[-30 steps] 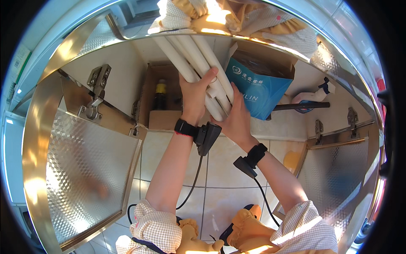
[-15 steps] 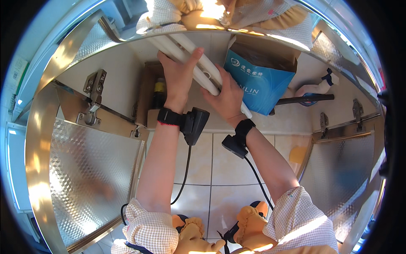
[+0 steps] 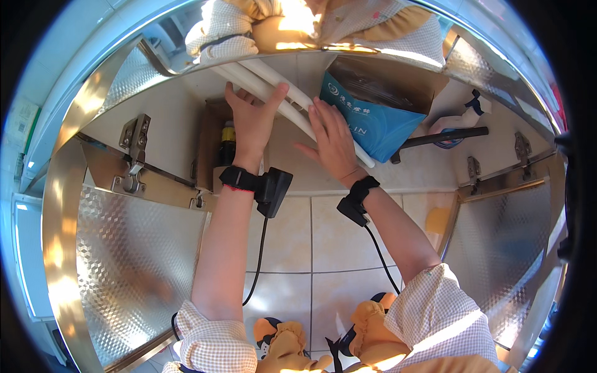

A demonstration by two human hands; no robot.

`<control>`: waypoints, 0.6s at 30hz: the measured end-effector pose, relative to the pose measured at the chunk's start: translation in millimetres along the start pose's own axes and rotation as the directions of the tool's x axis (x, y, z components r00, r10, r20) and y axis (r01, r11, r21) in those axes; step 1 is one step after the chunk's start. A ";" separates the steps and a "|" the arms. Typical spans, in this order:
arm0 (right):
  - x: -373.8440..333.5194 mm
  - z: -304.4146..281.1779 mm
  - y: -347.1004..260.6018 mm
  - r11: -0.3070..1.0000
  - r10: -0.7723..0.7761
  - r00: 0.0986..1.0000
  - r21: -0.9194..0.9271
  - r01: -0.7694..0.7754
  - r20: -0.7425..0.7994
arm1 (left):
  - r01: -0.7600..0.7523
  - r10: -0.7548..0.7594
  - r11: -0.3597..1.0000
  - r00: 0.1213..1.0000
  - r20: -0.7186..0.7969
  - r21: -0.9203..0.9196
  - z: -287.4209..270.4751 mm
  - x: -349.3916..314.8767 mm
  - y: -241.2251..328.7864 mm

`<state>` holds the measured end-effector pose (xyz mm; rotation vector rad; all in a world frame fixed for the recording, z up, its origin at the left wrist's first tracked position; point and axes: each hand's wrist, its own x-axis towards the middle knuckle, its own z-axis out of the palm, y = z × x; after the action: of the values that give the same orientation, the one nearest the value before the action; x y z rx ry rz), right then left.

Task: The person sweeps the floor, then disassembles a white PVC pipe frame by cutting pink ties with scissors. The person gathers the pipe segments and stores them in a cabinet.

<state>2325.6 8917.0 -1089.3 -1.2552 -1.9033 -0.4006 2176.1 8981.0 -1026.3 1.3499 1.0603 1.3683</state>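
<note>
Two long white tubes [image 3: 297, 118] lie side by side, slanting from the back left of a low cabinet toward its front right. My left hand [image 3: 252, 127] is around the tubes, its thumb on the near side and its other fingers partly hidden behind. Farther along, my right hand [image 3: 336, 144] rests against the tubes with its fingers stretched out and its thumb apart. Just right of that hand stands a blue box [image 3: 376, 121] with its top open. A dark bottle with a yellow band [image 3: 228, 142] stands left of my left hand, by a brown cardboard box [image 3: 208, 140].
A dark bar [image 3: 444, 137] and a pale bundle with a dark strap [image 3: 463, 118] lie at the cabinet's right. Patterned metal doors [image 3: 134, 261] stand open on both sides. A shiny edge crosses above the opening. Tiled floor [image 3: 292, 233] lies below.
My right hand's fingers have straightened from their curl round the tubes. The left hand has shifted slightly left and down, with the tubes in it. The whole view has shifted a little.
</note>
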 end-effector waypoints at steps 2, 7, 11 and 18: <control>-4.5 -1.8 -1.9 1.000 -0.006 1.000 -0.009 0.006 -0.027 | 0.034 -0.030 0.996 0.998 -0.046 0.085 -2.6 -5.8 -4.3; -9.6 -1.6 -1.7 0.999 0.010 1.000 -0.041 -0.010 -0.017 | 0.047 -0.041 0.997 0.996 0.083 -0.065 -7.5 -13.0 -11.7; -7.5 -3.8 0.9 0.999 0.027 0.999 -0.031 -0.026 0.041 | 0.096 -0.086 0.988 0.993 0.084 -0.120 -9.9 -15.1 -7.0; -21.1 -21.8 16.4 0.973 -0.131 0.977 -0.166 0.159 0.168 | 0.377 -0.336 0.876 0.924 0.180 -0.301 -10.4 -33.1 5.6</control>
<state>2353.6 8897.5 -1094.4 -1.2984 -2.1392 -0.5757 2165.1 8947.7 -1028.3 0.9219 0.8949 1.1096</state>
